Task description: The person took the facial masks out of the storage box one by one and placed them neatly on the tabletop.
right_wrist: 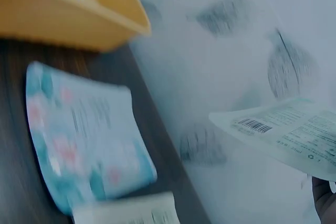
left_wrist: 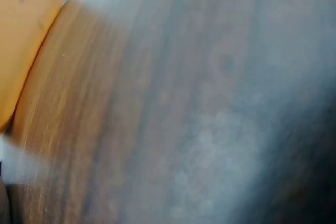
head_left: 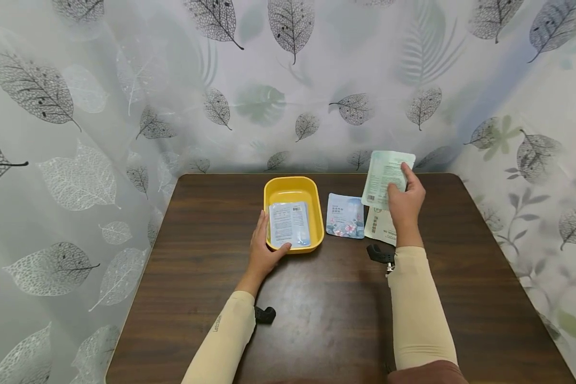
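Observation:
My right hand [head_left: 406, 202] pinches a pale green sachet [head_left: 382, 178] by its right edge, raised above the table's back right. Printed text and a barcode face up on it. Under it lies a cream sachet [head_left: 380, 226], partly covered in the head view. Left of that is a light blue floral sachet [head_left: 344, 216], flat on the table. My left hand [head_left: 263, 256] rests on the near left corner of a yellow tray [head_left: 319, 234], fingers along its side and thumb at the front rim. Inside the tray lies a pale blue sachet [head_left: 289, 224] with printed text.
The dark wooden table [head_left: 317, 320] has its back edge against a leaf-patterned curtain [head_left: 288, 106]. More curtain hangs at both sides. A black wrist camera mount [head_left: 265, 314] sits at the left sleeve, another mount [head_left: 380, 254] at the right one.

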Motion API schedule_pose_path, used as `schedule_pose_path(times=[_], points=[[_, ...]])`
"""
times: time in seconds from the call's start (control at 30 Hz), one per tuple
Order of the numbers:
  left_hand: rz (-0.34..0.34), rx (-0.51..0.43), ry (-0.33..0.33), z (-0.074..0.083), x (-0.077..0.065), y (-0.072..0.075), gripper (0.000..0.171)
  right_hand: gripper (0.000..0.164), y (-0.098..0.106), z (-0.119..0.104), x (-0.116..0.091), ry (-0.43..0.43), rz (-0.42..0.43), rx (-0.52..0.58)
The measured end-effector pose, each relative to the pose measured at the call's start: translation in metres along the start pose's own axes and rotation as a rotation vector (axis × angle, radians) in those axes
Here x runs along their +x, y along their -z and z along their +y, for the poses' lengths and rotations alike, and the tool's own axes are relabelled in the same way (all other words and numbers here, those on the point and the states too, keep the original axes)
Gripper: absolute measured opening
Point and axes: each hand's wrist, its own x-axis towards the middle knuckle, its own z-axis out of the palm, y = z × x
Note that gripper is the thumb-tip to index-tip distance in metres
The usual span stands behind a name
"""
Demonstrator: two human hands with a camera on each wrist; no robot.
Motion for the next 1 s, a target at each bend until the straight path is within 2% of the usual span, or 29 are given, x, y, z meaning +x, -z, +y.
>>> schedule_pose_path(times=[0.17, 0.33, 0.57, 0.73, 1.0], points=[[-0.008, -0.002, -0.001, 0.000, 0.000, -0.001, 0.110, 0.065, 0.040, 0.015, 0.012, -0.063, 0.081, -0.072], [-0.009, -0.015, -0.012, -0.001, -0.001, 0.000, 0.109, 0.066, 0.073, 0.027, 0.017, -0.101, 0.106, -0.234], [-0.017, -0.018, -0.008, -0.001, -0.001, 0.001, 0.111, 0.071, 0.111, 0.049, 0.017, -0.226, 0.023, -0.480], [-0.012, -0.022, -0.019, 0.000, 0.000, 0.002, 0.108, 0.072, 0.133, 0.070, 0.015, -0.306, -0.040, -0.543], [-0.010, -0.015, -0.012, 0.000, 0.000, 0.000, 0.107, 0.075, 0.159, 0.097, 0.007, -0.290, -0.146, -0.720]])
